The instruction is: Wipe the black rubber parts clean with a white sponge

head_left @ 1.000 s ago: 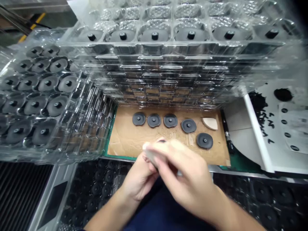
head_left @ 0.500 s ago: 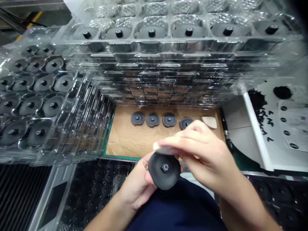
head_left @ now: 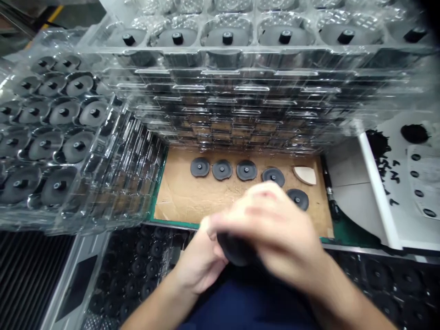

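Note:
My left hand [head_left: 201, 261] is closed on a round black disc [head_left: 237, 250] at the front of the bench. The disc is tilted, and much of it is covered. Curled over its top and right side is my right hand [head_left: 275, 224], smeared by motion. Whatever sits in the right fingers is hidden. Beyond the hands, several similar black discs lie on a cardboard sheet [head_left: 185, 201], each with a small central stub. One black disc [head_left: 297, 199] lies just right of my right hand. A pale wedge-shaped piece [head_left: 305, 175] rests behind it.
Tall stacks of clear plastic trays [head_left: 240, 87] holding black discs stand behind the cardboard and at left [head_left: 106, 156]. A white bin [head_left: 381, 197] with small black bits is at right. A black pen-like tool [head_left: 329, 188] lies beside the cardboard. More disc trays [head_left: 137, 270] sit below the bench edge.
My right hand has swung over the disc, covering more of it, and the disc has tilted. The view has shifted slightly, and another disc shows at the right of the row.

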Demonstrator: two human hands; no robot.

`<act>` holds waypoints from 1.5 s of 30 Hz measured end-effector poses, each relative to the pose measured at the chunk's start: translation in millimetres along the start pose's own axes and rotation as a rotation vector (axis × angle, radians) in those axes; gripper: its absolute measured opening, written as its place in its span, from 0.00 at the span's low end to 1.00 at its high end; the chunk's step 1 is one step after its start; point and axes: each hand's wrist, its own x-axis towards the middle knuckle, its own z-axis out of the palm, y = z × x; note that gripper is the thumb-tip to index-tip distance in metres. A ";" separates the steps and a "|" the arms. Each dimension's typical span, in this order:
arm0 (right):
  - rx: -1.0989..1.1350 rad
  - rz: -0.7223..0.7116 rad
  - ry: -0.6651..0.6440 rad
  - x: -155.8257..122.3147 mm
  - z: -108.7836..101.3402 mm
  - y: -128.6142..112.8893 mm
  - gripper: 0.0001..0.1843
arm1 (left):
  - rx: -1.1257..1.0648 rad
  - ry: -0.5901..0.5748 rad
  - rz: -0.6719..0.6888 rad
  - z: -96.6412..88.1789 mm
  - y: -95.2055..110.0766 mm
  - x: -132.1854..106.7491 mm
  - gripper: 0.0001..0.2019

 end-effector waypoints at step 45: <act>-0.060 0.202 0.031 -9.8 18.2 -31.9 0.11 | -0.054 -0.018 0.101 3.0 11.9 4.2 0.24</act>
